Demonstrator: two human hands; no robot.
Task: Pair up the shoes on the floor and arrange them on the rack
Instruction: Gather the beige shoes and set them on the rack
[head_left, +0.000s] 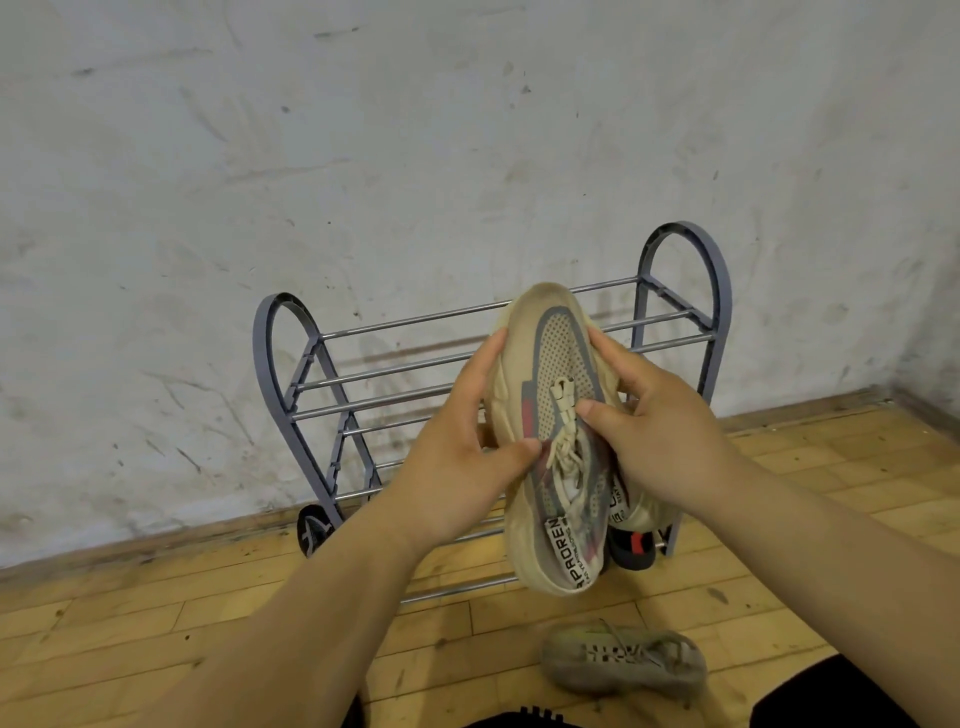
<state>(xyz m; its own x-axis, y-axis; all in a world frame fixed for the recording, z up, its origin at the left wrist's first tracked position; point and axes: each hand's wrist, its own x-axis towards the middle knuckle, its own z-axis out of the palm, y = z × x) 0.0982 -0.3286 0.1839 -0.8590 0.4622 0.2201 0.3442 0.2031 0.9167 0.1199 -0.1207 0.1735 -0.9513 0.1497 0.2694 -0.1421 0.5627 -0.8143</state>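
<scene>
A beige sneaker (558, 364) is held in the air in front of the rack (723, 283), toe pointing up and heel down. It is a worn knit shoe with a grey band, a red patch, pale laces and a heel strap whose lettering is partly cut off, reading "PROREN". The left hand (462, 441) grips its left side, thumb curled onto the laces. The right hand (660, 415) grips the right side, thumb on the tongue, fingers hidden behind.

A second beige shoe (631, 506) sits behind the first, mostly covered; I cannot tell which hand carries it. A black shoe with red (631, 551) peeks out below, and another black shoe (311, 530) shows only partly behind the rack's left foot.

The grey rack's upper rails are bare, against a scuffed wall (363, 130). An olive sneaker (623, 660) lies on the wooden floor (130, 623), near the person.
</scene>
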